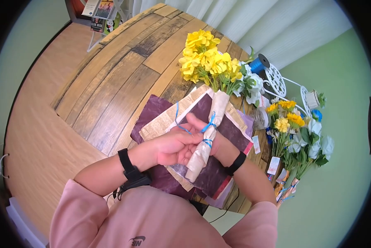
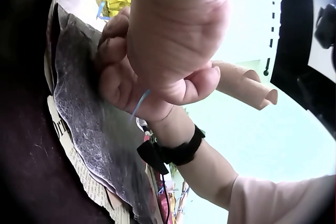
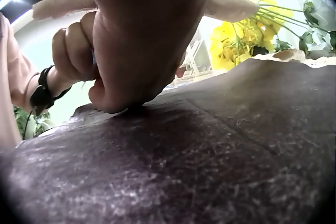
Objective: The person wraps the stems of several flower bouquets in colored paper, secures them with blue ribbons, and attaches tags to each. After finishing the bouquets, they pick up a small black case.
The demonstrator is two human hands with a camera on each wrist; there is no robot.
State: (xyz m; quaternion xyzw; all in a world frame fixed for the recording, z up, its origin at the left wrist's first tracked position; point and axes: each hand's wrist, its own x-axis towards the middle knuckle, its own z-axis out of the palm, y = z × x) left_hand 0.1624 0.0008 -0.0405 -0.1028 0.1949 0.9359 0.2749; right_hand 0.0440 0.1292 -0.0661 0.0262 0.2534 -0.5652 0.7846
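Note:
A bouquet of yellow flowers (image 1: 214,62) lies slanted, its stems rolled in a crinkled beige paper wrap (image 1: 198,162). Blue ribbon (image 1: 210,124) circles this wrap in two places, and one loose end loops up near the fingers. My left hand (image 1: 173,146) comes in from the left, its thumb and curled fingers pinching the ribbon beside the wrap. Partly behind the wrap, my right hand (image 1: 219,145) grips it from the right side. In the left wrist view, a thin ribbon tail (image 2: 140,103) shows between the two hands. Some of the fingertips are hidden.
Dark purple wrapping sheets (image 1: 154,109) and newsprint paper (image 1: 158,124) lie beneath the hands on the wooden table (image 1: 107,89). To the right are a blue ribbon spool (image 1: 259,64), a clear jar (image 1: 261,118), white flowers (image 1: 251,84) and more bouquets (image 1: 301,140).

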